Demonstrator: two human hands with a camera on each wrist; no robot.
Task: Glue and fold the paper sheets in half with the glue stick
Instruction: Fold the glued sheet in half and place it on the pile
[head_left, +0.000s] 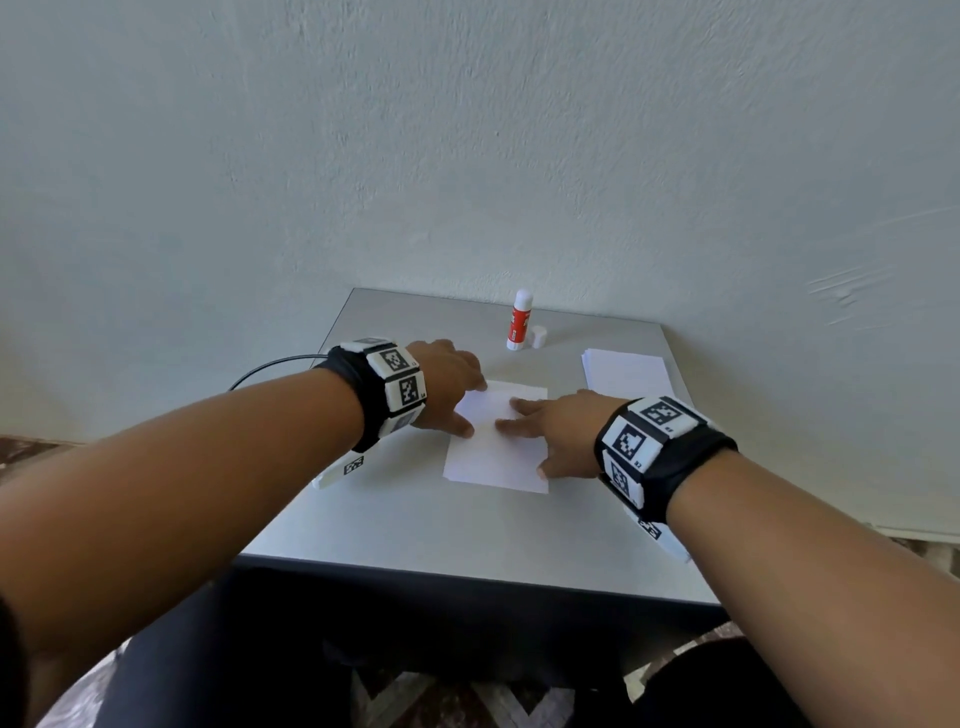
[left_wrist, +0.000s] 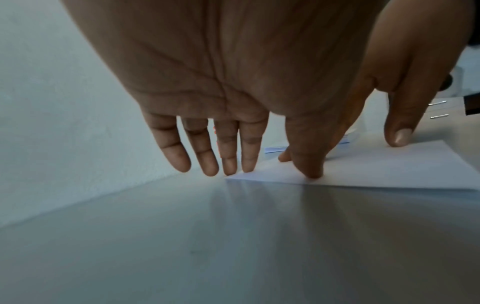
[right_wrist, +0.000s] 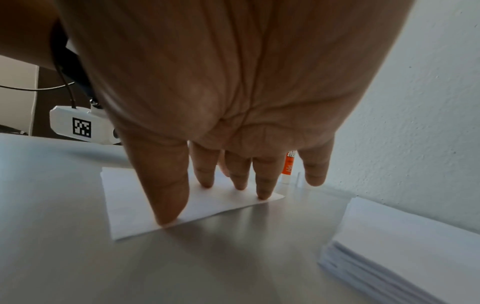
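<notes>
A white paper sheet (head_left: 496, 447) lay mid-table (head_left: 426, 525), pressed flat by the left hand (head_left: 449, 387) and right hand (head_left: 558, 434), fingers straight. At 12 o'clock the glue stick (head_left: 520, 320) stood upright beside its cap (head_left: 538, 337); at 2 o'clock sat a paper stack (head_left: 626, 375).

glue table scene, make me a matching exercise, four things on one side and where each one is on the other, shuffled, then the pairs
Things:
1. glue stick
2. cap
3. paper stack
4. single sheet

Places:
A. under both hands
B. upright near the wall
C. on the table's right side
D. loose on the table beside the stick

Pairs: 1-B, 2-D, 3-C, 4-A
</notes>
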